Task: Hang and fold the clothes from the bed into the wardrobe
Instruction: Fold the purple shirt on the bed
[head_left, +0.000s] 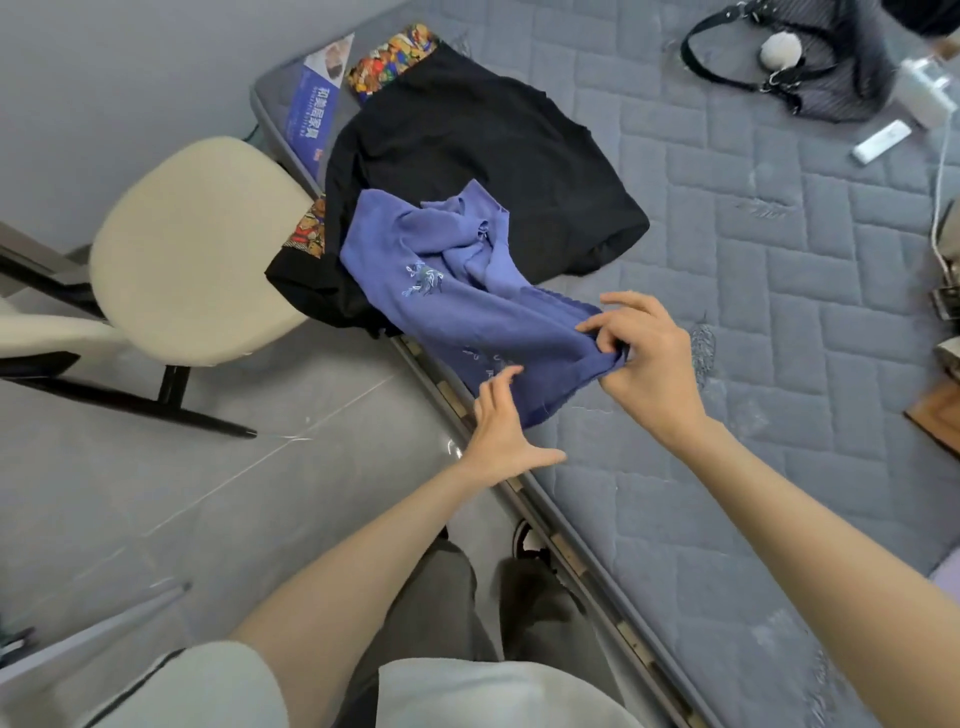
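A blue-purple garment (457, 291) with embroidery lies crumpled at the edge of the grey quilted bed (727, 312), partly over a black garment (467, 156) with patterned trim. My right hand (644, 358) pinches the near end of the blue garment and lifts it a little off the mattress. My left hand (504, 431) is spread open just below the cloth's lower edge, fingertips at or near the fabric.
A cream cushioned chair (197, 249) on black legs stands on the grey floor left of the bed. A black handbag (810, 67), a white bottle (927, 93) and a white remote (880, 141) lie at the bed's far right. A cable runs down the right edge.
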